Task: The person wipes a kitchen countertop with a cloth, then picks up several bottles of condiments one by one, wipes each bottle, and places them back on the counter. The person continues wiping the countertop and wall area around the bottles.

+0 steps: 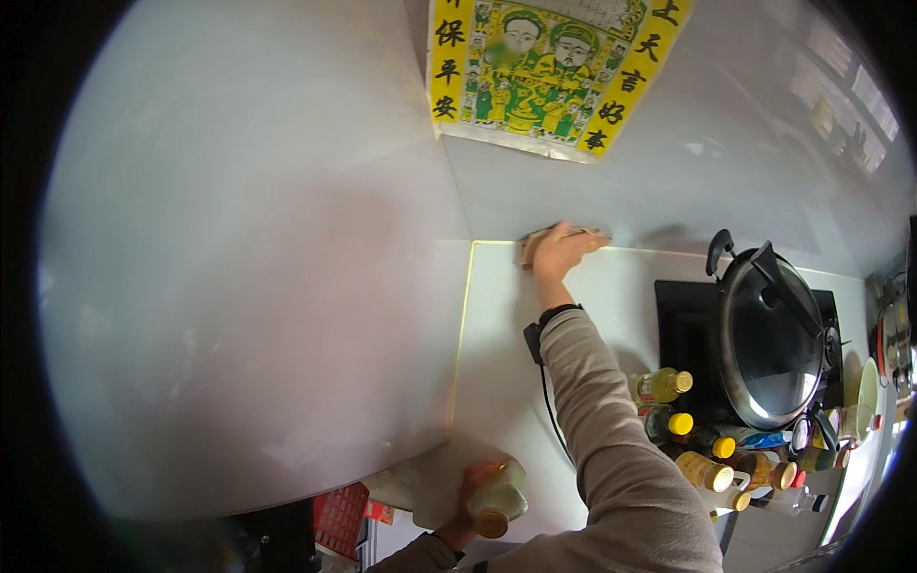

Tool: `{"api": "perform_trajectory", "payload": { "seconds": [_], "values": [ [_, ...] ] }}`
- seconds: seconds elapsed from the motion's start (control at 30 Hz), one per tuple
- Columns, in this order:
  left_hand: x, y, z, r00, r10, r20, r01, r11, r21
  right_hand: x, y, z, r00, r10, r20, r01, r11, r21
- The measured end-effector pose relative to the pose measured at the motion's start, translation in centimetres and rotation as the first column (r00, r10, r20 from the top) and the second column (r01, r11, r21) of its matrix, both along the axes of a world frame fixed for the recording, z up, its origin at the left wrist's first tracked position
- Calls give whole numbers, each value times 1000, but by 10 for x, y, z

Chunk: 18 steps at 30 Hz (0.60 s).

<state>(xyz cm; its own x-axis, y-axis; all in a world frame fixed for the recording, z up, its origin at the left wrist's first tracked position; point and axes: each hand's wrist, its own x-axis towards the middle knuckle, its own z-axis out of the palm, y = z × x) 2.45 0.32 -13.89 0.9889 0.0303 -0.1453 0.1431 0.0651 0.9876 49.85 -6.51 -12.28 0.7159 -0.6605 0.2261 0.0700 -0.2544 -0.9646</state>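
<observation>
A brown cloth (529, 248) lies pressed under my right hand (562, 251), where the white countertop (494, 315) meets the glossy wall. A black band with a small device and a cable sits on that wrist. Lower down, my left hand (474, 494) is wrapped around a clear plastic bottle (510, 487) with a brown cap, near the counter's lower edge. Part of the left hand is hidden behind the bottle.
A lidded black wok (770, 336) stands on a black cooktop (680, 315) at the right. Several capped bottles (706, 469) crowd beside it. A yellow and green printed poster (537, 93) hangs on the wall. A red plastic basket (340, 516) is at the lower left.
</observation>
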Motion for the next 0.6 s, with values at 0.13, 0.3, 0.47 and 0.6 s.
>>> {"api": "perform_trajectory", "payload": {
  "seconds": [0.13, 0.3, 0.47, 0.6],
  "values": [
    [3, -4, 8, 996, 93, -1, -93, 996, -4, -41, 70, 1, 937, 245, -250, -321, 888, -330],
    [14, 1, -7, 997, 48, 59, -51, 997, 63, -58, 104, -13, 845, 463, -269, -535, 728, -428],
    [11, -1, -9, 960, -53, -275, -53, 930, -363, -45, 83, -28, 689, 687, -229, -676, 497, -544],
    [8, -2, 3, 992, 95, 88, -99, 994, 37, -47, 65, -20, 620, 687, -380, -760, 405, -509]
  ]
}}
